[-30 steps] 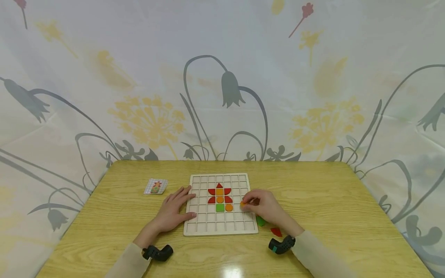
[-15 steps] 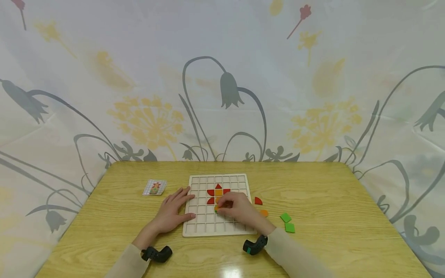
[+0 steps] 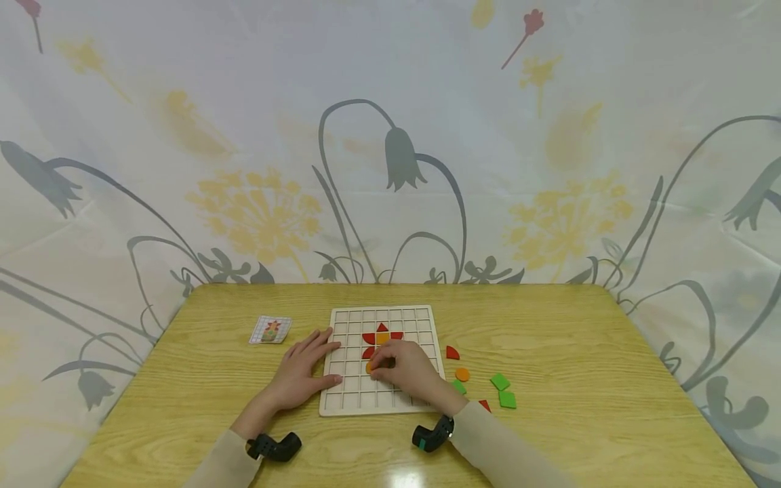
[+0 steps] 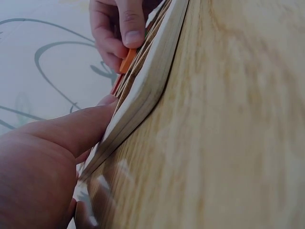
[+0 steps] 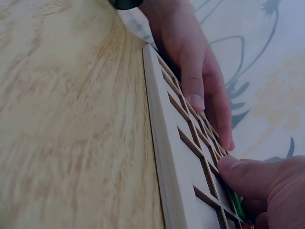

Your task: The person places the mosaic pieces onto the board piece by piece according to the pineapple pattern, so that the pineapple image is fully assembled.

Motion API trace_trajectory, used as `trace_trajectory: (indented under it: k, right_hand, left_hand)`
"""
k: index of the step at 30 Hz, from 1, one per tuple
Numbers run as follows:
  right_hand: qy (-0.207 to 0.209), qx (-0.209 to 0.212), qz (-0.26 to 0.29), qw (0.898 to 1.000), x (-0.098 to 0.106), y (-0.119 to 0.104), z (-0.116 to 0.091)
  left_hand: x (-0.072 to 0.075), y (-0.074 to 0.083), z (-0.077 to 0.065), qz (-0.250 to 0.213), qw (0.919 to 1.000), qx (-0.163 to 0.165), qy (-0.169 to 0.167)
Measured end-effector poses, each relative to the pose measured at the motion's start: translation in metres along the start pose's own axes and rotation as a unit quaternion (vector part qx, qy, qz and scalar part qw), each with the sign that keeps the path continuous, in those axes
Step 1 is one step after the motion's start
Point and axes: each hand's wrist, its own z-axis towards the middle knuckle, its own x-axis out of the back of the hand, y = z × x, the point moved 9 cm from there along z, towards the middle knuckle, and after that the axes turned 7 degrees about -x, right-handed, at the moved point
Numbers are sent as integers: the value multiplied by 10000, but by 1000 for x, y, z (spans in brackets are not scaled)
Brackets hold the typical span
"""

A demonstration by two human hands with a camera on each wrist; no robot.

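Observation:
A pale wooden grid board (image 3: 348,401) lies on the table. On it are red pieces (image 3: 369,338) and an orange square (image 3: 382,338), laid in a flower-like shape. My right hand (image 3: 407,369) pinches an orange round piece (image 3: 369,367) between thumb and fingers, low over the grid left of the middle. The left wrist view shows that orange piece (image 4: 127,60) tilted on edge at the board's surface. My left hand (image 3: 303,371) rests with its fingers spread on the board's left edge. The right hand covers part of the pattern; a bit of green (image 5: 235,202) shows beneath it in the right wrist view.
Right of the board lie a red quarter-circle (image 3: 452,352), an orange disc (image 3: 462,374), two green squares (image 3: 500,381), a partly hidden green piece (image 3: 459,386) and a red piece (image 3: 485,405). A small pattern card (image 3: 271,330) lies at the left. A patterned cloth (image 3: 390,224) hangs behind the table.
My right hand has moved left from the board's right edge across the grid, carrying the orange round piece. Loose pieces at the right came into view. The left hand stays put.

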Motion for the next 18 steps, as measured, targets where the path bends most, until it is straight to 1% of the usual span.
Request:
trace_trajectory:
  k: [4,10,16,18]
  right_hand:
    - [9,-79,-114,9999,-2,0,-1]
    - [42,111,-349,9993,-2,-3,-2]
    - [54,37,-525,9986,-3,-3,-2]
    - [55,71,-575,9983,-3,-4,-2]
  left_hand:
    - [1,1,0,-48,10000,8,10]
    - [1,0,0,-3,10000,19,3]
    - [0,0,0,-14,10000,23,4]
    - [0,0,0,-29,10000,17,5]
